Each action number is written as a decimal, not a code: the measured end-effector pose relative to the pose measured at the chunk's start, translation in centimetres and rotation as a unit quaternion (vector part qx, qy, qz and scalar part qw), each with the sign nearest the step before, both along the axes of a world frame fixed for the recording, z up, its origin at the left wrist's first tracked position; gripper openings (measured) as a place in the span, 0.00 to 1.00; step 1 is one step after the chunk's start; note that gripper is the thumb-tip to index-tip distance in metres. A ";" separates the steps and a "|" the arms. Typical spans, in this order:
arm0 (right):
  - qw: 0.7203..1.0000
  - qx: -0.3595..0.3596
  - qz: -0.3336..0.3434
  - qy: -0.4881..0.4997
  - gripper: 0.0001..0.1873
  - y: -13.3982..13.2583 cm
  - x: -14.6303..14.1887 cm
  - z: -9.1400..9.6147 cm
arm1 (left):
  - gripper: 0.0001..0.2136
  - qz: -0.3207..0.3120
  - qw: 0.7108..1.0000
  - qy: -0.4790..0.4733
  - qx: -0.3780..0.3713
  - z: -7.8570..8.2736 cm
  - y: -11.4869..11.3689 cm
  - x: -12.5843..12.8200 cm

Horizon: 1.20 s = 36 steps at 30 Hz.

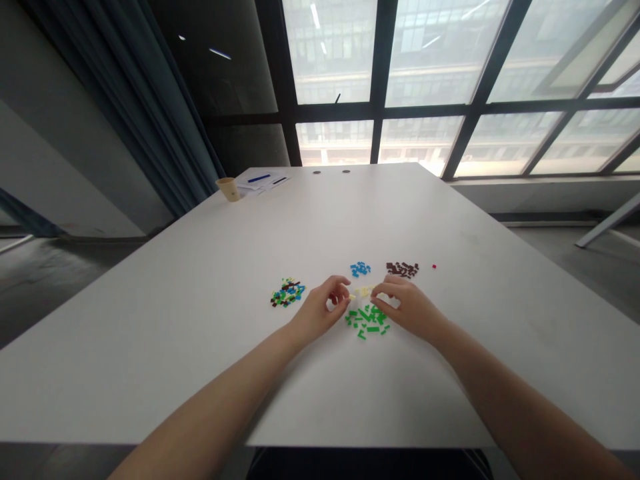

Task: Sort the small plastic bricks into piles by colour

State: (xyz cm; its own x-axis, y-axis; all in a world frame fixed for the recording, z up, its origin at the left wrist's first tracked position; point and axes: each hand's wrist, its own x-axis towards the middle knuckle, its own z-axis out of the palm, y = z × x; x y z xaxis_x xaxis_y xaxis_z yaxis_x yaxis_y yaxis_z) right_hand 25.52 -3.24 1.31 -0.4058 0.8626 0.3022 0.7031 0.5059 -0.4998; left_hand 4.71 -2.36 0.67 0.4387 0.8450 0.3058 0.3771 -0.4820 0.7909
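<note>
Yellow bricks (363,291) spread sideways between left hand (321,303) and right hand (411,305); I cannot tell either grip.

- A white table (500,320) spans the frame
- Upper left: beige cup (230,191), white papers (255,188)
- Below centre: mixed-colour bricks (287,293), blue bricks (360,269), yellow bricks (362,292), green bricks (373,329)
- Lower right of centre: brown bricks (401,269), red brick (434,267)

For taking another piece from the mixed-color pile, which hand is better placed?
Probably the left hand: the mixed-color pile lies just to its left, while the right hand is farther off, beyond the pale yellow pieces. I cannot tell whether the left hand holds a piece.
</note>
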 end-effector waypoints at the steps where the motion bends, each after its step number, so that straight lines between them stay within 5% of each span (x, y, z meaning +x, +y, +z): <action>1: 1.000 0.015 0.001 0.017 0.08 -0.1 -0.4 -0.1 | 0.10 -0.006 1.000 -0.001 -0.005 -0.1 0.0 0.1; 12: 0.997 0.060 0.014 0.053 0.07 0.0 -2.0 -1.1 | 0.09 -0.027 0.999 0.006 -0.029 -0.6 -0.1 0.8; 19: 0.991 0.003 -0.129 -0.033 0.10 2.3 1.9 -1.7 | 0.10 0.016 0.999 0.024 -0.033 -0.3 0.4 0.2; 23: 0.990 -0.052 -0.100 -0.079 0.10 2.5 2.5 -2.0 | 0.10 0.023 0.999 0.024 -0.034 -0.3 0.5 -0.1; 36: 0.989 -0.020 -0.115 -0.094 0.11 1.8 0.9 -1.9 | 0.10 0.037 0.998 0.028 -0.038 -0.3 0.7 -0.4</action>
